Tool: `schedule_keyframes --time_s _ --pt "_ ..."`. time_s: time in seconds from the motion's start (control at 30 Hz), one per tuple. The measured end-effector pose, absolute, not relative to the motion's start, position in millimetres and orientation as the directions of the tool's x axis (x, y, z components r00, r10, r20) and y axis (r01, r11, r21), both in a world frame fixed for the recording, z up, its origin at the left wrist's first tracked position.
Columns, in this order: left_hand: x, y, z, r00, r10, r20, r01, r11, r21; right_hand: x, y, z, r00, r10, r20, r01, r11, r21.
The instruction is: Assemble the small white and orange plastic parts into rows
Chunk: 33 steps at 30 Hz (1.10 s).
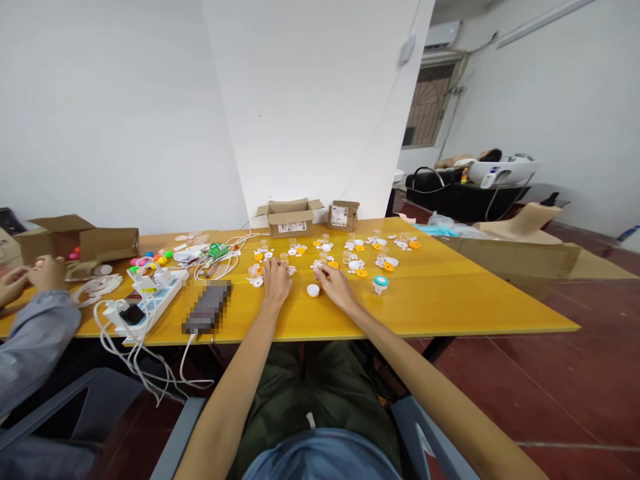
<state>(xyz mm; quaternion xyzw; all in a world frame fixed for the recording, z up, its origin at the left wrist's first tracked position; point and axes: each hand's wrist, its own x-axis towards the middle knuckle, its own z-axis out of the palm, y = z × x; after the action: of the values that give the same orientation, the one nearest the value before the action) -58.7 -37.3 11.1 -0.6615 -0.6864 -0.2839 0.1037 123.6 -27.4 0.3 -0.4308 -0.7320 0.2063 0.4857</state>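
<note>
My left hand (277,282) reaches over the yellow table (430,310) among small white and orange parts, its fingers bent downward; what they touch is too small to tell. My right hand (334,283) rests to its right, fingertips close to small white pieces and an orange ring (333,265). Between the hands, nearer the front edge, stands a round white-topped piece (313,291). Right of my right hand is a clear cup with a teal rim (381,285). Several groups of white discs, orange rings (361,273) and clear cups spread behind and to the right.
Two cardboard boxes (291,219) (343,216) stand at the back by the wall. To the left lie a dark phone-like device (207,307), a white power strip (155,303) with cables, and colored balls (163,258). A person's hands (47,273) are at the far left near an open box (107,244).
</note>
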Motion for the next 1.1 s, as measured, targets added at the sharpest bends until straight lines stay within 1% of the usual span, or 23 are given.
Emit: schedule_keyframes --time_s 0.13,0.3,0.6,0.87,1.0,1.1 --pt "-58 -39 12 -0.136 0.854 0.502 0.97 0.012 0.242 124 -29 2 -0.171 0.832 0.528 0.429 0.545 -0.72" --pt "-55 -40 14 -0.118 0.847 0.518 0.974 -0.003 0.228 124 -30 3 -0.166 0.834 0.527 0.433 0.542 -0.721" --pt "-52 -41 18 -0.11 0.901 0.42 0.97 0.005 0.243 124 -30 2 -0.165 0.835 0.526 0.426 0.541 -0.725" --pt "-51 -44 23 -0.123 0.92 0.373 0.967 0.026 0.255 124 -31 4 -0.179 0.836 0.518 0.446 0.538 -0.715" --pt "-53 -43 22 -0.121 0.92 0.372 0.97 0.031 0.239 124 -32 4 -0.195 0.836 0.513 0.464 0.539 -0.703" --pt "-56 -41 18 -0.131 0.905 0.405 0.969 0.03 0.245 125 -32 4 -0.207 0.835 0.51 0.477 0.541 -0.692"
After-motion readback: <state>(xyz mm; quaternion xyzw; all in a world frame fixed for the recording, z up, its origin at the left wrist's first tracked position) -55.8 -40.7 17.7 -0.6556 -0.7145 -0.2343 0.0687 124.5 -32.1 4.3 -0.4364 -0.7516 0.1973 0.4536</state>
